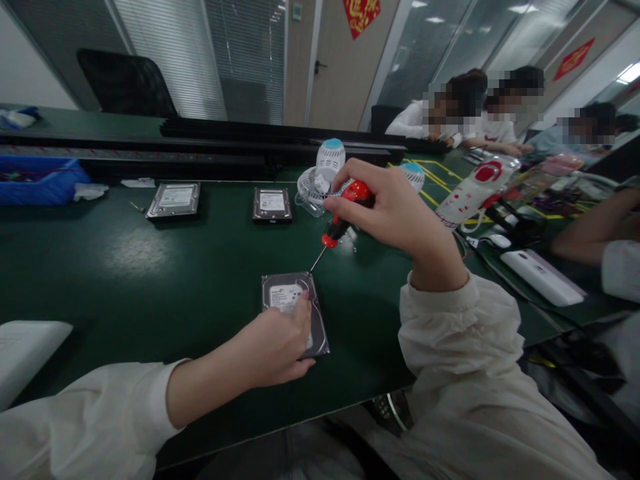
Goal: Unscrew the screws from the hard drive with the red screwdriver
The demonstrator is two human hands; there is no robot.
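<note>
A hard drive (pixel 319 327) with a white label lies flat on the green table in front of me. Across its top rests my left hand (pixel 283 340), index finger stretched over the label and thumb at the near edge, holding it; its other fingers are partly hidden. My right hand (pixel 383 200) grips a red and black screwdriver (pixel 340 227) by the handle. The screwdriver is tilted, and its thin tip meets the drive's far right corner. Small shiny bits, perhaps screws (pixel 353 240), lie behind the screwdriver.
Two more hard drives (pixel 175 200) (pixel 272 203) lie farther back. A blue bin (pixel 40 180) stands at the left. Behind my right hand is a white fan with a blue cap (pixel 331 159). A white bottle (pixel 475 190) and white power bank-like box (pixel 543 277) are rightward, near another person's arm (pixel 595 227).
</note>
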